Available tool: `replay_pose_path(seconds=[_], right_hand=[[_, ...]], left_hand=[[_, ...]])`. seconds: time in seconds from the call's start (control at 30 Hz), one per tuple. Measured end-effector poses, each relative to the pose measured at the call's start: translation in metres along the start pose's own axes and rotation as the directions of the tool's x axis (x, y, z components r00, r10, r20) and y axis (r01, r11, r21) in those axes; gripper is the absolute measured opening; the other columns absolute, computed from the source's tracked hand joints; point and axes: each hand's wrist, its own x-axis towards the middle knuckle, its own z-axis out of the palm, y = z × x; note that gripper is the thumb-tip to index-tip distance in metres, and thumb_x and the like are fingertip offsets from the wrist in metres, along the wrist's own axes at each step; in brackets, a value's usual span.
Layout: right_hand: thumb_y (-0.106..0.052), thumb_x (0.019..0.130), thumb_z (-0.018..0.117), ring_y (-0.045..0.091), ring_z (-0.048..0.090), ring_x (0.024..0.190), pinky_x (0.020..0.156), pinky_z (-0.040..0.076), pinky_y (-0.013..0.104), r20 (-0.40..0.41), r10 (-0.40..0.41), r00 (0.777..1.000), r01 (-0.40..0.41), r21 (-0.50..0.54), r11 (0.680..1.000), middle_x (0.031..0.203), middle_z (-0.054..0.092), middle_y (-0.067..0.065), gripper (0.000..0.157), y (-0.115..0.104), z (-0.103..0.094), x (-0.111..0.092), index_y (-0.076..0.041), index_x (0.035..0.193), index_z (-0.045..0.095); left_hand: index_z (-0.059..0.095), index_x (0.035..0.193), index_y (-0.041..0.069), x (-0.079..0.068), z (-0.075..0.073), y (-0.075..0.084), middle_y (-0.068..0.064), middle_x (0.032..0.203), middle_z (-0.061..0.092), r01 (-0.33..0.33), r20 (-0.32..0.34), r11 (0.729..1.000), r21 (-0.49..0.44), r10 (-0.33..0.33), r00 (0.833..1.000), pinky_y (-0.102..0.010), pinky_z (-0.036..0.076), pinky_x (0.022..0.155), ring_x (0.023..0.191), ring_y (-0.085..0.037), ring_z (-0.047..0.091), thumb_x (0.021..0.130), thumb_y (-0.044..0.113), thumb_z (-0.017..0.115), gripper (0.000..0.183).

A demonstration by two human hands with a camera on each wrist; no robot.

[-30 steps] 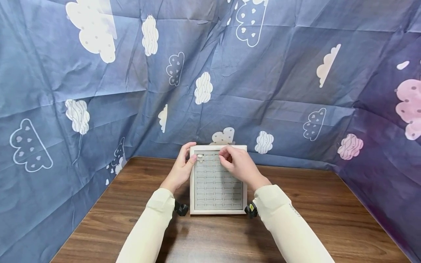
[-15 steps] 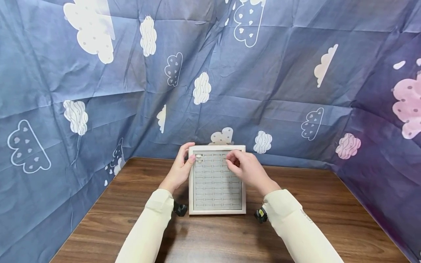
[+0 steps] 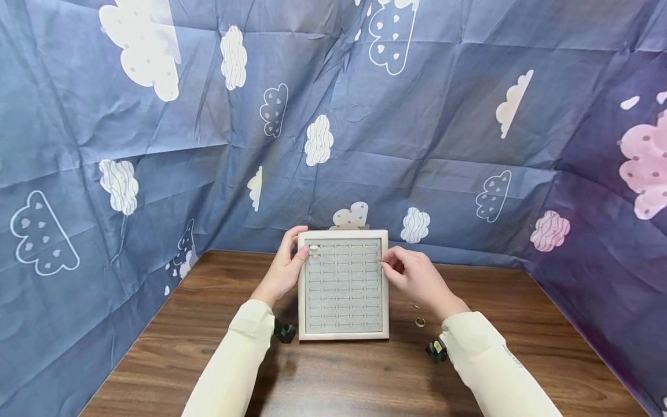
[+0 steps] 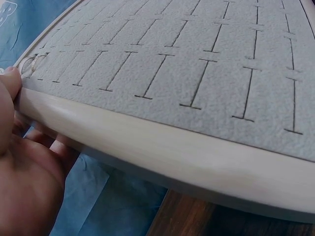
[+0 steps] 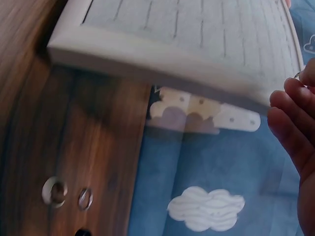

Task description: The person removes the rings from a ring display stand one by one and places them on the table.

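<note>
Here's the tray (image 3: 344,336) in front of me, pale-rimmed, on the counter (image 3: 333,379), its far end reaching past the counter's far edge in the head view. Inside the rim lies a grey pad (image 3: 345,302), row upon row of slits running left to right. Over in the far left corner, two seated rings, the farther one (image 3: 314,247) with a wide pale face and the nearer one (image 3: 315,256) thinner, sit one behind the other in the first column.

My hands are apart, one on each side. My left hand (image 3: 285,263) grips the rim at that far left corner, thumb on top right beside the seated rings, fingers underneath. My right hand (image 3: 414,277) is at the right rim, toward the far end, fingertips pinching a small ring (image 5: 297,76); most of it is hidden behind my fingers.

Right of the tray, two loose rings lie on the bare wood, the nearer (image 3: 420,322) and the farther (image 3: 417,305), just beside my right forearm, which crowds that side. Black cameras (image 3: 285,332) (image 3: 436,351) jut from both wrists below cream sleeves (image 3: 237,353) (image 3: 492,359). Behind it all hangs a creased blue cloth (image 3: 443,116), printed with white clouds, pink ones at the right.
</note>
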Motion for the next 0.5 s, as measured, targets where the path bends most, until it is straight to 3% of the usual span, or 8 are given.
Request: replay_pose_path(seconds=[0.23, 0.5], right_hand=[[0.001, 0.092, 0.075, 0.002, 0.059, 0.069, 0.064, 0.052, 0.025, -0.015, 0.002, 1.000, -0.002, -0.038, 0.999, 0.075, 0.069, -0.010, 0.013, 0.020, -0.009, -0.017, -0.012, 0.093, 0.072], [-0.008, 0.092, 0.076, -0.002, 0.056, 0.068, 0.065, 0.050, 0.026, 0.004, 0.059, 0.998, -0.058, -0.114, 0.992, 0.074, 0.066, -0.012, 0.006, 0.037, -0.018, -0.037, -0.013, 0.093, 0.072]], left_hand=[[0.033, 0.160, 0.006, 0.001, 0.001, -0.001, -0.025, 0.140, 0.052, -0.003, 0.002, 1.000, -0.005, 0.003, 1.000, -0.027, 0.059, 0.083, 0.104, -0.018, 0.062, 0.114, 0.007, 0.048, 0.048], [0.033, 0.160, 0.007, 0.001, 0.001, 0.000, -0.027, 0.141, 0.051, -0.001, 0.005, 1.000, -0.009, 0.001, 1.000, -0.028, 0.060, 0.083, 0.103, -0.019, 0.064, 0.115, 0.008, 0.047, 0.047]])
